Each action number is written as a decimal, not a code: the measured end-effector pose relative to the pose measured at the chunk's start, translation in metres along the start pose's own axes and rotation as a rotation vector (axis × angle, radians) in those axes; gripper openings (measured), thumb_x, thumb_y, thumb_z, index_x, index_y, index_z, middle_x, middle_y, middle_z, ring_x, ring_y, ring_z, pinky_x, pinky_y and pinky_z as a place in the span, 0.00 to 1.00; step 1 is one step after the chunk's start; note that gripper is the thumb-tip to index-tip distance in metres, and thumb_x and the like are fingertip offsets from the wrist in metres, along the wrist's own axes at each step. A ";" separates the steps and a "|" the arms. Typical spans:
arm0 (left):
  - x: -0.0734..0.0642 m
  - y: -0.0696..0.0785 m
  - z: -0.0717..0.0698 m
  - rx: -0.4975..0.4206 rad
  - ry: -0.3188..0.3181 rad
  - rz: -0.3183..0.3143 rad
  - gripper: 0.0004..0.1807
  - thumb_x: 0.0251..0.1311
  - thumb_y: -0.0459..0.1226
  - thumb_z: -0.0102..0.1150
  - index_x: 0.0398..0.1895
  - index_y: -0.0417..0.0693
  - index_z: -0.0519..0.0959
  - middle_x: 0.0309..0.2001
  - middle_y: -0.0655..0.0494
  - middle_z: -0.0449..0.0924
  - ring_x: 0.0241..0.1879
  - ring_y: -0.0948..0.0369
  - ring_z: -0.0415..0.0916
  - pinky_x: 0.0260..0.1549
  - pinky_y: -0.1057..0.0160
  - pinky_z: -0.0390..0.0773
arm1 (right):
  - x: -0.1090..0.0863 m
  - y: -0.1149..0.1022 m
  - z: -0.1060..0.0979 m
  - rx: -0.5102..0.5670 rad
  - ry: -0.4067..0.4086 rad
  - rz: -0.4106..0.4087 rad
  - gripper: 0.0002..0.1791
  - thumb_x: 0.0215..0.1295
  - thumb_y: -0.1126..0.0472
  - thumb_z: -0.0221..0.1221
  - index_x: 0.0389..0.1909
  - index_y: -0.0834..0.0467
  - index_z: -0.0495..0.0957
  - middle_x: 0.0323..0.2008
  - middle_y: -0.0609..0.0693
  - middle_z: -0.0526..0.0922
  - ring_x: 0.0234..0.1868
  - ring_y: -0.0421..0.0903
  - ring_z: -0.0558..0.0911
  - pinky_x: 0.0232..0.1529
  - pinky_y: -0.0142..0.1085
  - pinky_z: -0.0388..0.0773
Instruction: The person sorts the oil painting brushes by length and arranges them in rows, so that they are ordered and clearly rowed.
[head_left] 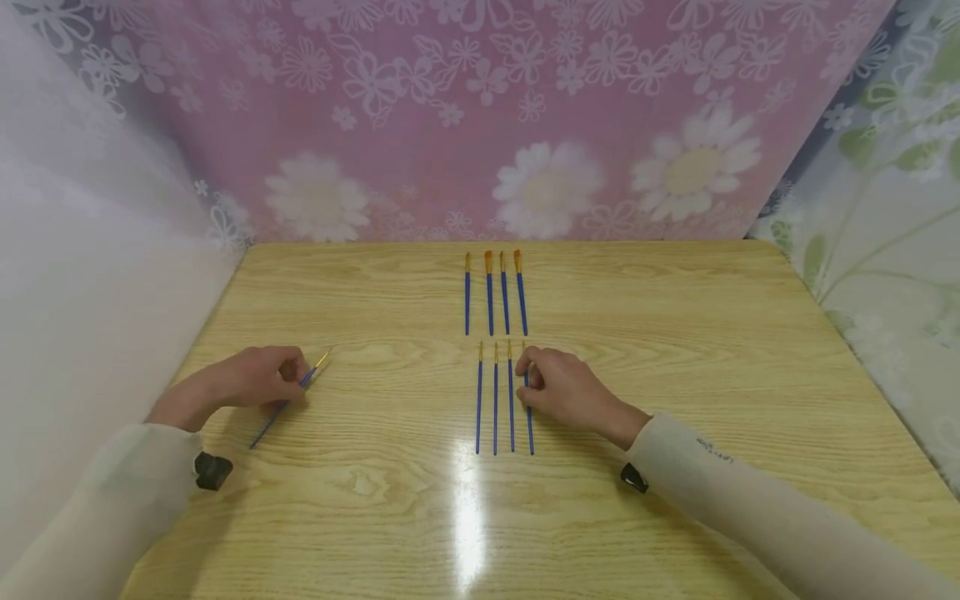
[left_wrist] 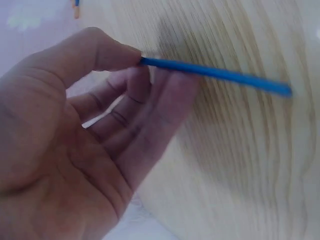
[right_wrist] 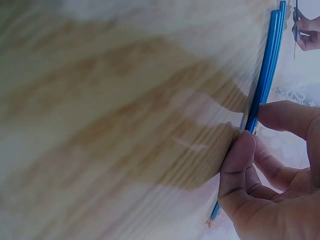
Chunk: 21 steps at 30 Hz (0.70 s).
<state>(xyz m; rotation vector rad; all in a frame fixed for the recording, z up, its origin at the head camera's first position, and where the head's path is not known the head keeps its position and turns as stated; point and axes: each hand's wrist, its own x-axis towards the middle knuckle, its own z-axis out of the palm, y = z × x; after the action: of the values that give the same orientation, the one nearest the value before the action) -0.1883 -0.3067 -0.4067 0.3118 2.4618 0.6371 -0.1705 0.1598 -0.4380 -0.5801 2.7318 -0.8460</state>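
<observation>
My left hand (head_left: 262, 377) pinches a thin paintbrush (head_left: 270, 423) between thumb and fingers over the table's left side. Its blue handle slants toward me, and its gold ferrule and fine tip point away to the right. In the left wrist view, the blue handle (left_wrist: 235, 77) sticks out past the fingertips. My right hand (head_left: 566, 387) is at the rightmost paintbrush (head_left: 530, 429) of the near row, thumb and forefinger curled at its handle. Left of it, several similar thin brushes (head_left: 495, 408) lie parallel, tips away from me. The right wrist view shows their handles (right_wrist: 267, 65) overlapping.
A farther row has flat brushes with wide orange bristles (head_left: 491, 300) and narrower brushes (head_left: 467, 300). All rest on a wood-grain table (head_left: 360, 292). Behind it hangs a pink flowered cloth (head_left: 442, 158); a pale wall (head_left: 90, 250) stands left, a leaf-patterned cloth (head_left: 892, 192) right.
</observation>
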 end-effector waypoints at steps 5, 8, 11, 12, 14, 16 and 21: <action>0.004 0.010 0.002 -0.106 0.018 0.047 0.11 0.77 0.38 0.62 0.53 0.41 0.76 0.47 0.49 0.84 0.36 0.58 0.82 0.39 0.57 0.84 | 0.000 -0.001 0.000 -0.001 -0.002 0.005 0.11 0.74 0.62 0.67 0.52 0.60 0.82 0.34 0.48 0.81 0.33 0.43 0.76 0.40 0.39 0.75; 0.006 0.019 0.005 -0.190 0.028 0.084 0.14 0.79 0.37 0.61 0.59 0.39 0.75 0.49 0.45 0.85 0.40 0.57 0.83 0.42 0.57 0.86 | -0.001 -0.001 -0.001 0.001 -0.002 0.005 0.11 0.74 0.62 0.67 0.52 0.60 0.82 0.34 0.48 0.81 0.33 0.43 0.75 0.40 0.38 0.74; 0.009 0.029 0.009 -0.273 0.017 0.121 0.16 0.81 0.36 0.58 0.64 0.38 0.72 0.50 0.42 0.85 0.43 0.55 0.83 0.44 0.56 0.87 | -0.001 -0.002 -0.001 0.000 0.000 0.004 0.11 0.74 0.63 0.67 0.52 0.61 0.82 0.34 0.48 0.81 0.33 0.43 0.75 0.40 0.39 0.74; 0.010 0.032 0.010 -0.293 0.010 0.134 0.16 0.81 0.36 0.58 0.64 0.38 0.71 0.50 0.42 0.85 0.43 0.54 0.83 0.44 0.56 0.87 | -0.001 -0.002 -0.001 -0.001 0.001 0.004 0.11 0.74 0.63 0.67 0.52 0.61 0.82 0.34 0.48 0.81 0.33 0.43 0.75 0.40 0.39 0.75; 0.013 0.038 0.014 -0.318 -0.003 0.155 0.15 0.83 0.35 0.56 0.64 0.39 0.71 0.51 0.41 0.84 0.42 0.53 0.82 0.45 0.56 0.86 | -0.001 -0.002 -0.001 -0.003 0.003 0.005 0.11 0.73 0.63 0.67 0.52 0.61 0.82 0.34 0.48 0.81 0.34 0.43 0.76 0.40 0.39 0.75; 0.016 0.044 0.019 -0.328 -0.010 0.169 0.14 0.84 0.35 0.54 0.64 0.39 0.72 0.52 0.41 0.83 0.42 0.53 0.81 0.44 0.55 0.86 | -0.001 -0.002 -0.001 -0.005 0.003 0.006 0.11 0.73 0.63 0.67 0.52 0.61 0.82 0.34 0.48 0.81 0.34 0.43 0.76 0.40 0.39 0.75; 0.029 0.060 0.035 -0.375 0.005 0.180 0.13 0.84 0.35 0.54 0.63 0.41 0.76 0.52 0.40 0.80 0.37 0.52 0.80 0.40 0.55 0.88 | 0.000 -0.003 -0.001 -0.004 0.000 0.011 0.11 0.73 0.63 0.67 0.52 0.61 0.82 0.35 0.48 0.81 0.34 0.44 0.76 0.40 0.39 0.75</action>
<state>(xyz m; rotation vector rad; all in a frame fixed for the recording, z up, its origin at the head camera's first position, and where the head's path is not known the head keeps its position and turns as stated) -0.1868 -0.2317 -0.4148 0.3834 2.2732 1.1553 -0.1696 0.1583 -0.4360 -0.5650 2.7345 -0.8384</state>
